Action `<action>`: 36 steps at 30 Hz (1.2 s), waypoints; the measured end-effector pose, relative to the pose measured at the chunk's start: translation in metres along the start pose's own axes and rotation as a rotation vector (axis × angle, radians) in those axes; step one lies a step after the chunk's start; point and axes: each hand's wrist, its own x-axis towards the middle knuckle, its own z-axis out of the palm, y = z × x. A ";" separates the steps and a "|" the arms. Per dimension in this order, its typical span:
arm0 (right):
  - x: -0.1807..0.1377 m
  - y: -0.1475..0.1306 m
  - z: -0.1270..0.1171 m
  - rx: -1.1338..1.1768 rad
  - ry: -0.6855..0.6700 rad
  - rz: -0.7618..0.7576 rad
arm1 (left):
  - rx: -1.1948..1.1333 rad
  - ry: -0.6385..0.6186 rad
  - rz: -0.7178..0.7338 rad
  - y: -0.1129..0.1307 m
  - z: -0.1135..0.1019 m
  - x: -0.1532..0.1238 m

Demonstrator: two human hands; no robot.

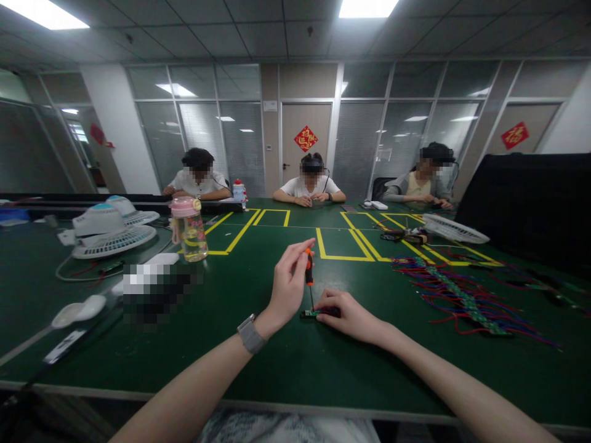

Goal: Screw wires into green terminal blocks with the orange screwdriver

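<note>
Screwdriver (308,269) up on its tip, dead centre of the near half of the big green table (277,369), and that is where the action is. The table fills the scene, with yellow tape boxes (342,245) marked out across the middle. On the far side sit three other people, hands resting on the far edge, well apart from this spot.

Off to the right, a long tangle of red, blue and green wires (462,295) sprawls over the cloth. Beyond it, a white fan (455,229) lies flat. Over on the left, another white fan (108,232) sits face-up, and just right of it stands a clear drinks bottle (188,229) with a pink lid, upright.

In close now. The left hand (287,286) comes in from the near left, grey watch (250,334) on the wrist, thumb and fingertips pinched around the orange handle, holding the tool upright with the thin shaft pointing straight down. The right hand (348,314) lies low on the table just to the right, fingers curled down and pressing on the small green board (308,314). The tip meets that board right at the left edge of the fingers. The two hands are just beside each other, not touching.
</note>
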 end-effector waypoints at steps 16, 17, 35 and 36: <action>-0.001 0.002 0.001 -0.017 0.008 0.000 | 0.098 0.031 0.058 0.002 -0.001 -0.001; -0.001 0.002 0.001 -0.013 0.007 -0.002 | 0.080 0.017 0.048 0.001 0.000 -0.001; -0.001 0.000 0.000 -0.012 0.002 0.002 | 0.129 0.015 0.077 0.004 0.000 -0.003; -0.001 0.000 0.000 -0.012 0.004 0.001 | 0.094 -0.003 0.064 0.003 0.000 -0.003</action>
